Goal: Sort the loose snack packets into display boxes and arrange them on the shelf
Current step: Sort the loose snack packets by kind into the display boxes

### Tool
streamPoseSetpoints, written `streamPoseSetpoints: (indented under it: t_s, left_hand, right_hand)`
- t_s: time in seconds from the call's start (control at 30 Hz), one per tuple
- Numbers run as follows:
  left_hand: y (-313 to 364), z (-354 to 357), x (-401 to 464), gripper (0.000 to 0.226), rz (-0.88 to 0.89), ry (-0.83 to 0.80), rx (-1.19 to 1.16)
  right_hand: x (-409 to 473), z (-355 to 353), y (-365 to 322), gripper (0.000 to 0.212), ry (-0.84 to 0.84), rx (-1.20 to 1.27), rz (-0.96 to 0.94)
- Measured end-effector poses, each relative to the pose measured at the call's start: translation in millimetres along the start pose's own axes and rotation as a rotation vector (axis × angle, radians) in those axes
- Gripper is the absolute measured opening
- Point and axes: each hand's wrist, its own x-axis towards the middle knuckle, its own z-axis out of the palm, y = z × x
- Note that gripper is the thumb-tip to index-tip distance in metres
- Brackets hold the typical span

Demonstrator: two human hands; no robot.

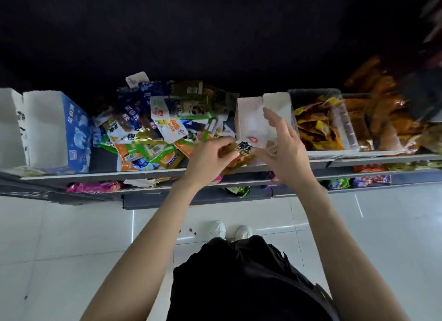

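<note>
Head view: our left hand (207,158) and right hand (284,146) both pinch one packet (244,151) at the white box (258,120) mouth. Loose pile (155,131) left of it. Risk: packet snags the rim, box tips.

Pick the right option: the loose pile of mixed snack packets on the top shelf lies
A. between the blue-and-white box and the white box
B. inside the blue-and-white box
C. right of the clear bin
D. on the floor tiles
A: the pile of packets spreads on the shelf between the blue-and-white box at left and the white box at right.
</note>
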Motion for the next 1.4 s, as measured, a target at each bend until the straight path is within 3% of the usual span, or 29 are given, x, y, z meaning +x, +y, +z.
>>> streamPoseSetpoints:
  t_s: [0.13,0.23,0.3,0.47,0.67,0.77,0.97,1.1,1.23,1.33,1.4]
  left_hand:
    - [21.9,21.2,29.1,0.031,0.219,0.093,0.029]
    - [12.5,42.7,47.0,0.046,0.085,0.204,0.011]
    - [-2.0,55.0,48.6,0.053,-0.099,0.198,0.017]
    - [-33.1,77.0,39.5,0.061,-0.349,-0.010,-0.089]
    - [-29.3,81.9,42.8,0.052,-0.346,-0.119,-0.191]
    - [-30.5,85.2,44.0,0.048,-0.337,-0.113,-0.158]
    - [-36.6,77.6,37.9,0.037,-0.311,-0.089,-0.117]
    - [-63.8,57.1,11.5,0.018,-0.339,0.213,0.132]
    - [-127.1,10.3,-17.9,0.023,-0.485,0.514,0.260]
    - [-139.7,-3.0,-7.4,0.043,-0.523,0.434,0.226]
    - [-144.0,-7.3,2.4,0.056,-0.394,0.284,0.436]
  right_hand:
    - [-0.3,-33.6,19.0,0.016,0.132,-0.223,-0.098]
    - [-6.5,-44.9,33.4,0.008,0.355,-0.286,-0.011]
    - [-7.7,-43.2,43.9,0.012,0.390,-0.364,0.017]
    - [-4.8,-10.3,71.1,0.041,0.161,-0.551,-0.021]
    - [6.4,15.1,90.1,0.051,-0.204,-0.773,-0.055]
    - [10.8,15.5,91.2,0.042,-0.450,-0.883,-0.048]
    - [12.3,8.1,89.8,0.038,-0.508,-0.834,-0.049]
    - [8.6,13.0,62.2,0.028,-0.221,-0.409,-0.108]
    - [26.6,77.5,-0.6,0.036,-0.429,-0.159,-0.184]
    - [42.0,116.1,-5.4,0.047,-0.537,-0.197,-0.173]
    - [50.1,140.7,-0.5,0.056,-0.607,-0.261,-0.131]
